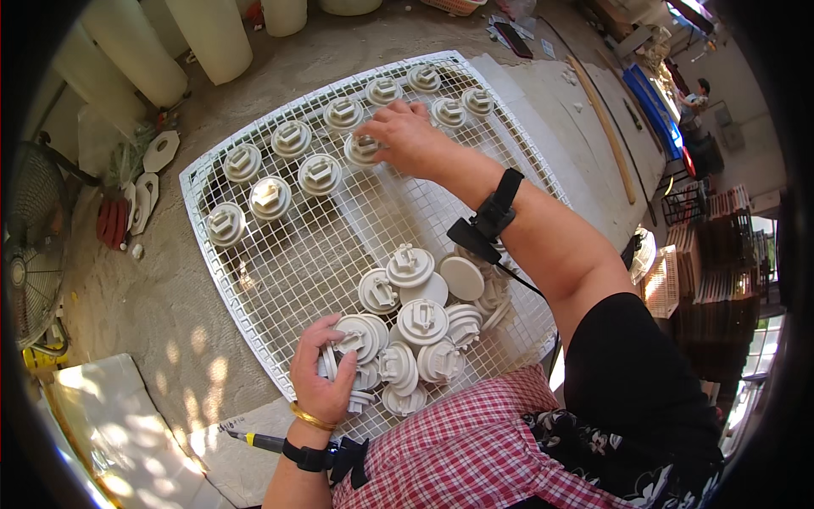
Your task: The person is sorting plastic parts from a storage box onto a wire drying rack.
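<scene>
A white wire grid rack (pixel 297 254) lies on the concrete floor. Several round white ceramic discs with a raised knob stand in rows at its far end, such as one disc (pixel 320 174). My right hand (pixel 405 136) reaches over the far rows and its fingers rest on a disc (pixel 363 149). A loose pile of the same discs (pixel 420 327) sits at the rack's near edge. My left hand (pixel 326 373) curls around a disc (pixel 356 332) at the left of that pile.
Tall white cylinders (pixel 212 38) stand beyond the rack at the top left. A fan (pixel 30 254) is at the left edge. White cut-out pieces (pixel 157 153) lie by the rack. A person (pixel 699 89) is far off at the top right, near stacked trays (pixel 712 246).
</scene>
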Available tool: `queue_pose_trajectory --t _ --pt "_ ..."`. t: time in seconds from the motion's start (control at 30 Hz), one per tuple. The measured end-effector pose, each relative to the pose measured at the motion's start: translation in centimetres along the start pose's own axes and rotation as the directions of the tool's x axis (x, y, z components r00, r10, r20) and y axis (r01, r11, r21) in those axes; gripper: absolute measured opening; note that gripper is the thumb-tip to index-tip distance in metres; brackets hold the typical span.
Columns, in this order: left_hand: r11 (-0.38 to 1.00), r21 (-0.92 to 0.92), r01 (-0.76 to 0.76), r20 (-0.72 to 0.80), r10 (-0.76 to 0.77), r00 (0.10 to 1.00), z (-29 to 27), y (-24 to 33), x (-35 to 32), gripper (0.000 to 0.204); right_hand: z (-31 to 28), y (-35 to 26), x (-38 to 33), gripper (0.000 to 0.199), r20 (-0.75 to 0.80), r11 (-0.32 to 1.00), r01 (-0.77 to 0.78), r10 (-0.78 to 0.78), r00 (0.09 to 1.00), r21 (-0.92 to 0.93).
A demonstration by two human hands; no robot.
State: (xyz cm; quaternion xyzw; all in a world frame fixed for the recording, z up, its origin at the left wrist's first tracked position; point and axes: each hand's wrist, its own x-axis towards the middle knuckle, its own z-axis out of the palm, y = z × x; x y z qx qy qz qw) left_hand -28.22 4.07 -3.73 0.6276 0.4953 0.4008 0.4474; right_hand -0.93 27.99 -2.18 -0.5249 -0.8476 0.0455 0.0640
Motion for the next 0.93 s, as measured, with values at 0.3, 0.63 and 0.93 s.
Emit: queue_pose_trajectory --t 0.3,0.63,0.93 --pt "1.0 -0.003 0.016 -0.002 -0.016 1.0 0.0 0.2 0.1 0.029 -0.7 0.7 -1.0 0.046 -0.113 0.999 -0.033 0.034 0.993 0.017" --pt "1.0 -0.001 0.011 0.001 -0.011 1.0 0.0 0.2 0.1 0.029 -1.8 5.3 -4.1 0.051 -0.106 0.951 -0.307 0.302 0.947 -0.028" --pt "1.0 0.007 0.021 0.004 -0.021 1.0 0.0 0.2 0.1 0.029 -0.2 5.4 -3.1 0.049 -0.117 0.976 -0.218 0.218 0.969 0.017"
